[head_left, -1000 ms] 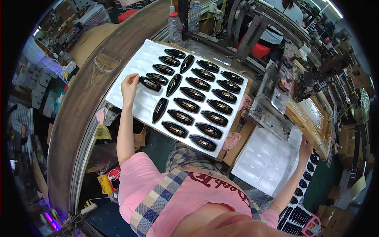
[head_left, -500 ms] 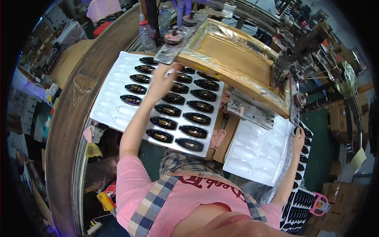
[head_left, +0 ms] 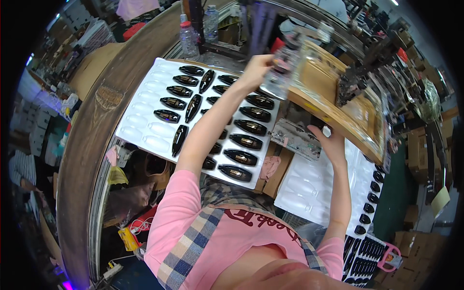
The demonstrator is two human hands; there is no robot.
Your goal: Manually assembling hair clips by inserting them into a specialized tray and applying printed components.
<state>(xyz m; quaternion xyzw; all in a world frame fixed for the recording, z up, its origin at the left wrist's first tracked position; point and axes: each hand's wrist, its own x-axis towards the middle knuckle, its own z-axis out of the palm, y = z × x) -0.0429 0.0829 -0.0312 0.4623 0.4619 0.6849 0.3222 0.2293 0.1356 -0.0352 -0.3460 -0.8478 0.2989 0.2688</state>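
My left hand (head_left: 256, 73) is closed on the metal clamp (head_left: 278, 79) at the left end of a wooden-framed printing screen (head_left: 333, 108). Below the raised screen, my right hand (head_left: 333, 145) reaches to a metal fixture (head_left: 297, 137), thumb stretched away from the fingers; its fingertips are partly hidden. Under my left forearm lies a white moulded tray (head_left: 145, 108) holding glossy black bottle-shaped pieces (head_left: 246, 141) with gold print, several of them turned lengthwise. A second white tray (head_left: 297, 191), with bare hollows, lies beneath my right forearm.
More black pieces (head_left: 368, 208) line the right tray's far edge, and packed ones (head_left: 365, 256) stand lower right beside a pink handle (head_left: 390, 257). A pink cloth (head_left: 269, 167) sits between the trays. Bottles (head_left: 188, 41) stand behind the left tray; cartons (head_left: 411, 241) are at right.
My left hand has moved right from above the left tray to the screen's clamp. My right hand has come left from the right tray's edge to the fixture. The screen has shifted right.
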